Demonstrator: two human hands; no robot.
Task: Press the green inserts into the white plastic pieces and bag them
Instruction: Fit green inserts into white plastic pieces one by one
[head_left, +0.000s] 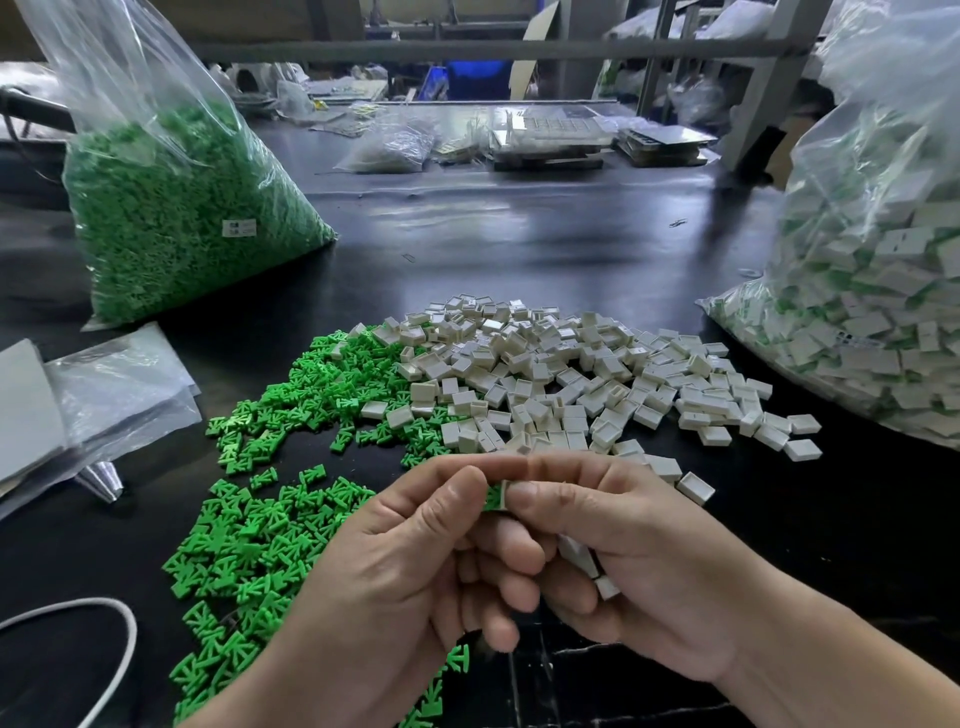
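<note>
While the left hand (384, 571) and right hand (639, 566) pinch a light, stiff green insert (492, 498) at 6 o'clock, apparently against a white piece (505, 491), edge grips suit it, thumbs pressing squarely.

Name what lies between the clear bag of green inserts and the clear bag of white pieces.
Head view: bare black tabletop, with the loose heap of white plastic pieces just nearer.

Glossy black worktable (519, 244) reflects light; grey metal rail (467, 50) crosses behind; clutter beyond.
</note>
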